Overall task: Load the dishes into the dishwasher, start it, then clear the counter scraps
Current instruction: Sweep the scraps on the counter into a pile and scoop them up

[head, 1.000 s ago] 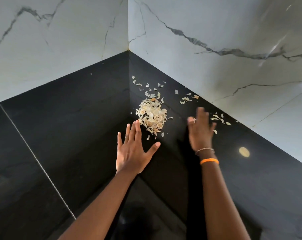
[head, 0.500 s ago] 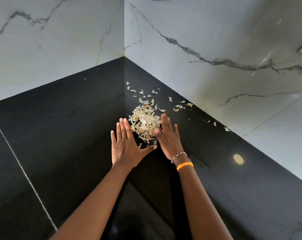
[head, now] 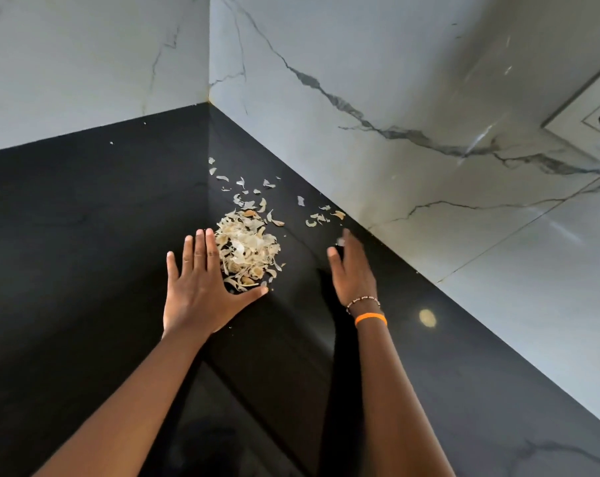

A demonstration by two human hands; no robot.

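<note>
A pile of pale, papery peel scraps [head: 248,247] lies on the black counter [head: 85,235] near the inner corner. My left hand [head: 202,284] lies flat with straight fingers against the pile's left side, thumb stretched under it. My right hand [head: 352,270] stands on edge to the right of the pile, fingers straight, apart from it by a hand's width. Loose scraps [head: 321,216] lie just beyond its fingertips by the wall. More stray flakes [head: 243,185] are scattered behind the pile toward the corner.
White marble walls [head: 412,98] meet at the corner behind the scraps. A white socket plate [head: 598,118] sits on the right wall at the top right. A lamp's bright reflection [head: 427,317] shows on the counter.
My right hand has drawn back to the right from the pile toward the loose scraps by the wall. My left hand has stayed against the pile's left side.
</note>
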